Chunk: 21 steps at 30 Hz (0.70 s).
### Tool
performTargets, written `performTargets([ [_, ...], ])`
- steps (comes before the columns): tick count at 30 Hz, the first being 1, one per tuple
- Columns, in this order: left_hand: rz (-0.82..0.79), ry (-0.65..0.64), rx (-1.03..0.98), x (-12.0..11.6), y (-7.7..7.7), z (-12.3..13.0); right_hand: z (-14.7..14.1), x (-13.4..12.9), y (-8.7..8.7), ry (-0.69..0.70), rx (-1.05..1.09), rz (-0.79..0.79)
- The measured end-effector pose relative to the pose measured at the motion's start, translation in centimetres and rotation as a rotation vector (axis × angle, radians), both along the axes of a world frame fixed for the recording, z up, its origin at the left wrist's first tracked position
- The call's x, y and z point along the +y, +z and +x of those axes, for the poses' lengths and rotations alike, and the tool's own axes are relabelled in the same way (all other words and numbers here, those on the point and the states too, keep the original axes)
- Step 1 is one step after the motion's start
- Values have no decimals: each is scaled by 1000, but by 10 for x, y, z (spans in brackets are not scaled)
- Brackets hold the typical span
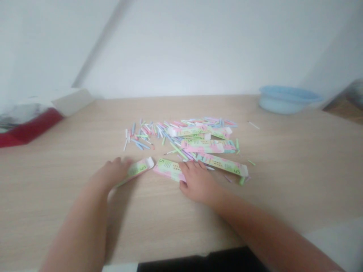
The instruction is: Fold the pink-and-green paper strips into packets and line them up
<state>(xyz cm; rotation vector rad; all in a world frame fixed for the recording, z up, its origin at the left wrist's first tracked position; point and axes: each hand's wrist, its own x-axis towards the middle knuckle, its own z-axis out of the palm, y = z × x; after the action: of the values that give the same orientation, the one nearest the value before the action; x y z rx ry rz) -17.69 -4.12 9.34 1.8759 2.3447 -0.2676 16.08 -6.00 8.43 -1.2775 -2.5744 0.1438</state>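
In the head view, an open left hand (113,173) is laid on a green-and-pink paper packet printed with a 5 (138,170); an open right hand (197,182) is set against a pink-and-green paper packet (168,170), near loose pastel paper sticks (144,134) on the pale wooden tabletop (56,181)

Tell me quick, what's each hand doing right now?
Left hand: open, fingers touching a printed paper strip.
Right hand: open, resting on another printed strip.
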Motion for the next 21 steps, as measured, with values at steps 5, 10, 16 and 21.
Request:
performTargets([
  [5,32,-41,-83,-3,-3,7,3,1,-3,67,19,-37],
  [10,5,-201,-188,-8,2,29,7,5,-6,202,27,-64],
  [16,3,-122,-208,-7,2,36,3,7,-6,174,-10,4],
  [21,49,-156,-290,-9,0,50,-5,3,-7,201,-8,-7],
])
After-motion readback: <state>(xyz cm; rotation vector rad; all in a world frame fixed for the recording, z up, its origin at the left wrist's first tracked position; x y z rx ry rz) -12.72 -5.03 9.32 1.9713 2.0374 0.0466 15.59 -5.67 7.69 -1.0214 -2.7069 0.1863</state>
